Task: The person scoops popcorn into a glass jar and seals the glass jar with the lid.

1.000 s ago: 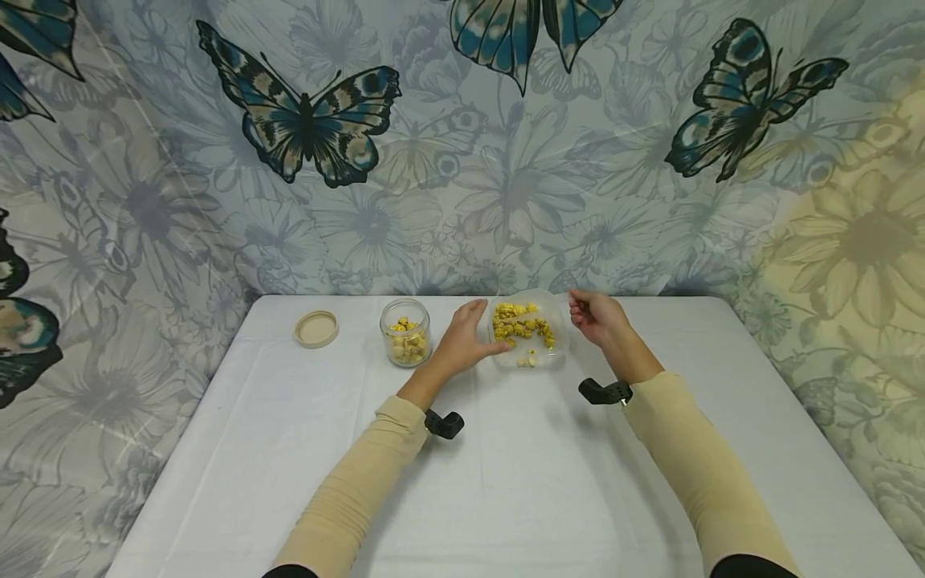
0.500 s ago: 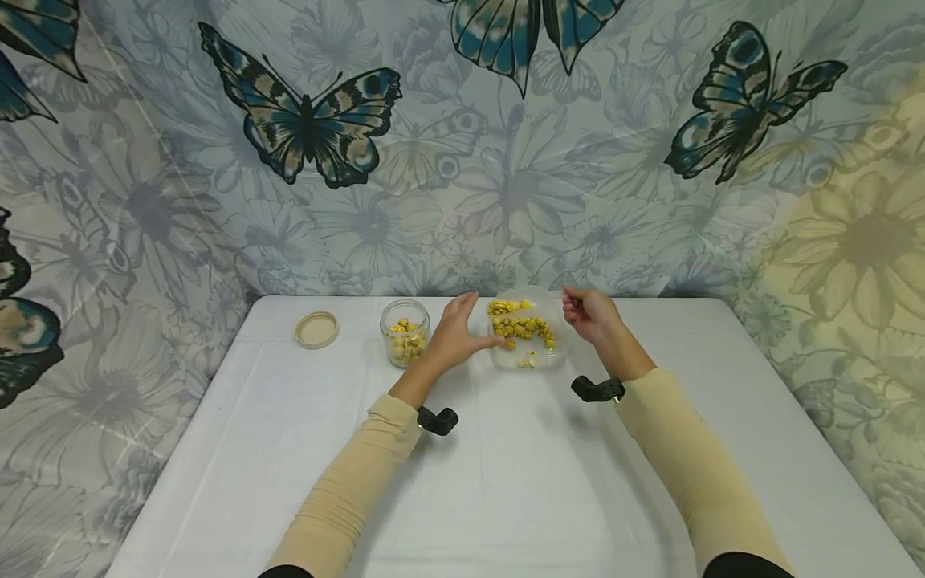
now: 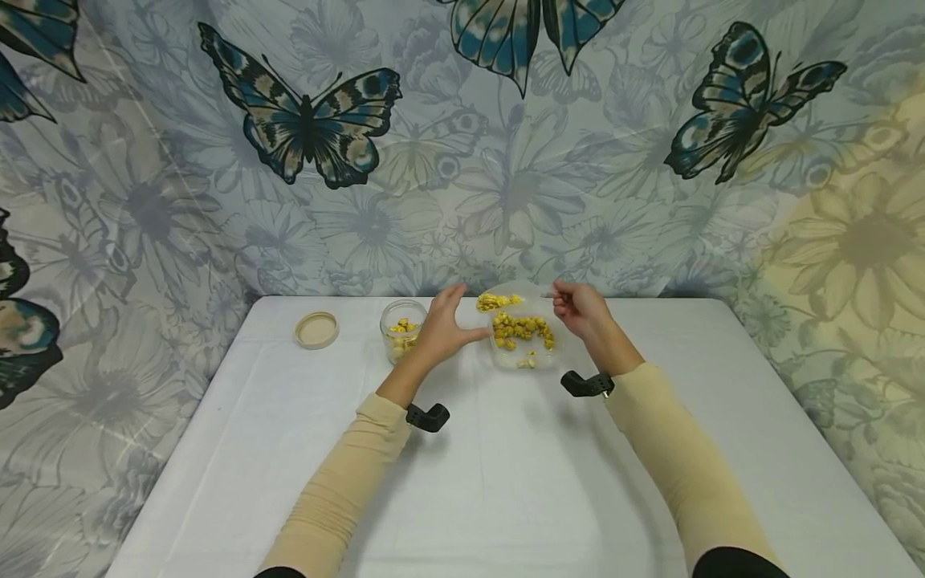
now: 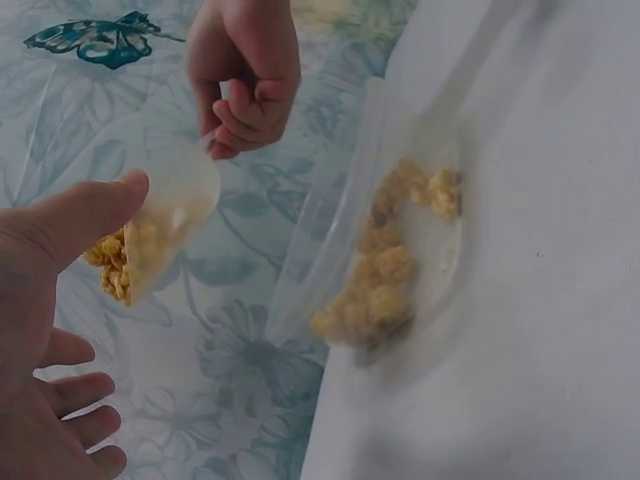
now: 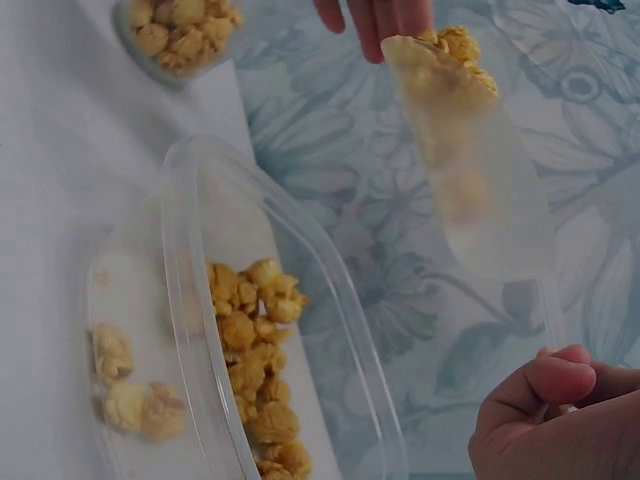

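Observation:
My right hand (image 3: 584, 313) grips the handle of a translucent plastic scoop (image 5: 500, 200), which carries yellow caramel popcorn (image 5: 455, 60). The scoop hangs above the back of a clear plastic container (image 5: 205, 165), where more popcorn (image 5: 260, 370) lies. With thumb and fingers spread, my left hand (image 3: 442, 329) hovers between the container and a glass jar (image 3: 393, 309), covering part of the jar. In the left wrist view its thumb (image 4: 100, 208) overlaps the scoop's edge; whether they touch I cannot tell. Popcorn (image 3: 401, 326) partly fills the uncovered jar.
A round beige-rimmed lid (image 3: 315, 330) lies left of the jar. The white-covered table (image 3: 491, 498) ends just behind the container, against a butterfly-patterned cloth backdrop (image 3: 520, 201).
The loaded scoop has moved left and away from the container toward the jar, with my right hand. My left hand has shifted left too, its thumb leaving the container's edge.

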Tool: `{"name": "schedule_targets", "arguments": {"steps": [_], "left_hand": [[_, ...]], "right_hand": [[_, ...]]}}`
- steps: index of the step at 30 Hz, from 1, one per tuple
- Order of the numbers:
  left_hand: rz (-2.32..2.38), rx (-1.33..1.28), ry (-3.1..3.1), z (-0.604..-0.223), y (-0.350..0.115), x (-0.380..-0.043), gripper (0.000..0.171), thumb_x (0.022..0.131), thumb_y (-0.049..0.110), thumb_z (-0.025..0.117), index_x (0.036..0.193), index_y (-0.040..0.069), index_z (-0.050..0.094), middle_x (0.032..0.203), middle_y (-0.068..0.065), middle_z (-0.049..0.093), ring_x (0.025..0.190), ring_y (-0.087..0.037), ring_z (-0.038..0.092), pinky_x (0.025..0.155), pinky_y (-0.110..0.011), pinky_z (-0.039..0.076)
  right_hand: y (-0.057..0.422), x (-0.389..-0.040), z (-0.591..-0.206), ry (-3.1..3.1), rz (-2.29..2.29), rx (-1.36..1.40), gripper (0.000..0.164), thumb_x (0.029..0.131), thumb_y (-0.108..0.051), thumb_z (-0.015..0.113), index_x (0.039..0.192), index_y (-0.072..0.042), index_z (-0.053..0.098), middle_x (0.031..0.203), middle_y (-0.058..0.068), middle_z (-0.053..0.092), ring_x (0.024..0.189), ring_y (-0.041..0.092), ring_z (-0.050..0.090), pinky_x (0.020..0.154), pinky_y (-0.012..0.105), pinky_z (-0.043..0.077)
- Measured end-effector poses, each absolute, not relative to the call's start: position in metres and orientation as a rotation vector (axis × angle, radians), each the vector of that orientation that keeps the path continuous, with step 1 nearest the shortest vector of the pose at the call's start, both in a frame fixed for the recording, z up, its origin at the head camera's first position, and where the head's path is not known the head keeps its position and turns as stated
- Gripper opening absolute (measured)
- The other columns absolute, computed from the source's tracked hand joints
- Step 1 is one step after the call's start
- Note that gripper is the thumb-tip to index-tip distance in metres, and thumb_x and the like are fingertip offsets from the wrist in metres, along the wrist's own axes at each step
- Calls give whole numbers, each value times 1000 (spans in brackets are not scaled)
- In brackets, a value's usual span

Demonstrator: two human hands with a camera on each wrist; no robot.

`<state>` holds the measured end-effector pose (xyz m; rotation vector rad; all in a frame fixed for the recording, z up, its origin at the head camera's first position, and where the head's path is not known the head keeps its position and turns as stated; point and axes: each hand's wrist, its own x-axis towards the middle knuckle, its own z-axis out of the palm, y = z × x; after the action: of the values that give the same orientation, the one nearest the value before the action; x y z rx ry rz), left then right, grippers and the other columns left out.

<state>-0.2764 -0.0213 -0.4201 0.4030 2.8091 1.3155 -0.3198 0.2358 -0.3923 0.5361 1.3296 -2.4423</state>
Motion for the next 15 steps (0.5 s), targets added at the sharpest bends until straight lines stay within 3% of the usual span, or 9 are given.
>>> {"name": "schedule_targets", "arguments": {"steps": [15], "left_hand": [[1334, 355, 2858, -409, -43, -271, 98, 79, 47, 79, 154, 10, 29, 159, -14, 26, 147, -34, 24, 117, -54, 30]], "right_hand": [[213, -326, -392, 1312, -2449, 514, 10, 104, -11, 42, 112, -8, 46, 67, 2, 52, 56, 9, 42, 46, 19, 30]]}}
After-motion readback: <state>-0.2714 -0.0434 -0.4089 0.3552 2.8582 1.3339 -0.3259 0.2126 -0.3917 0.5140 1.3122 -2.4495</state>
